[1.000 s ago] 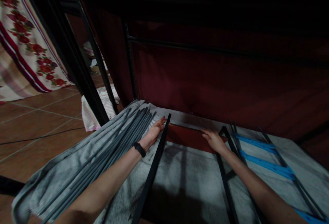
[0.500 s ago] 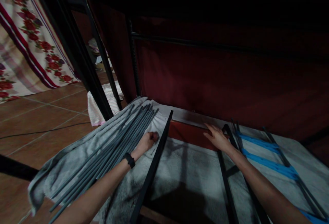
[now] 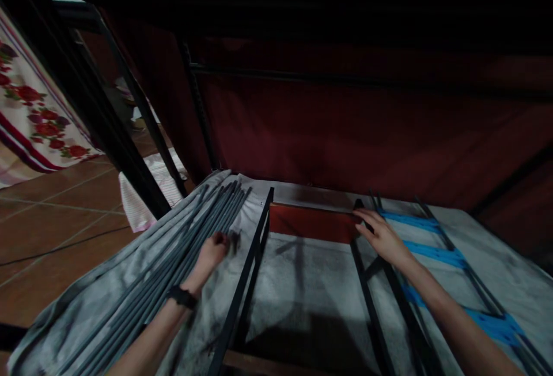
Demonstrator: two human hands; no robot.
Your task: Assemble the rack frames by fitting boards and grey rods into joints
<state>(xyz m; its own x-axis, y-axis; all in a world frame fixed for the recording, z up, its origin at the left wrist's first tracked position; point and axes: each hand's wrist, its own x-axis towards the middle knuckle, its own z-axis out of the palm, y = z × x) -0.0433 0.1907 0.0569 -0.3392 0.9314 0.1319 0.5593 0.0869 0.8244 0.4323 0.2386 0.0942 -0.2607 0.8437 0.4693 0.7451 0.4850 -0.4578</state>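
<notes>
My left hand (image 3: 213, 252), with a black band on the wrist, is curled closed over the grey cloth beside a bundle of thin grey rods (image 3: 184, 255). What its fingers hold, if anything, is hidden. My right hand (image 3: 383, 238) reaches to the right end of a red-brown board (image 3: 309, 223). Its fingers are stretched out and the thumb is apart, at the top of a dark frame bar (image 3: 363, 284). The board spans between this side and the left dark frame bar (image 3: 248, 281). Whether the fingers press on the board or the bar I cannot tell.
Blue crosspieces (image 3: 436, 254) with dark rods lie on the right. A dark red panel (image 3: 345, 140) stands behind, under a dark overhang. Black uprights (image 3: 129, 154) rise at left, near a striped cloth (image 3: 133, 197) and a floral curtain (image 3: 43, 117). A brown strip (image 3: 263, 364) crosses the near side.
The view has shifted to the right. My right hand has come to the board's right end and the bar there. My left hand has drawn back from the left bar, nearer the rods.
</notes>
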